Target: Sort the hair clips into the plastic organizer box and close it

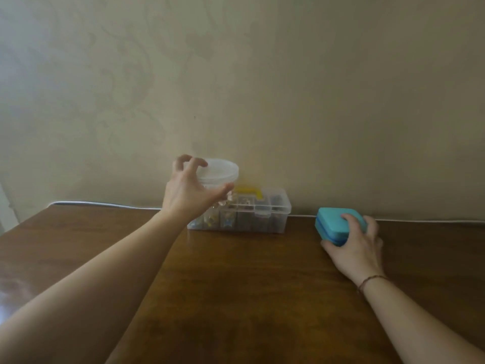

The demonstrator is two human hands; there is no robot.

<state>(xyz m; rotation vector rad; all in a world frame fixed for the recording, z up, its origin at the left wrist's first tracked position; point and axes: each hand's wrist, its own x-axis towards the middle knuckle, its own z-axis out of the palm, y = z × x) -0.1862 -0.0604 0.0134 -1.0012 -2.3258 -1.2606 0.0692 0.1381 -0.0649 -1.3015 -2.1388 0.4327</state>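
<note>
Left hand [187,191] is raised above the tabletop [236,285], arm extended forward, fingers hooked over the lid and thumb under the side of a round clear tub [219,177], gripping it. Right hand [355,249] lies low near the far edge, fingers curled round a closed teal case [333,223]. The clear plastic organizer box [258,215] stands against the wall at the far edge, between the hands, long axis running left to right, yellow handle [249,191] on top, lid down. Contents are blurred.
</note>
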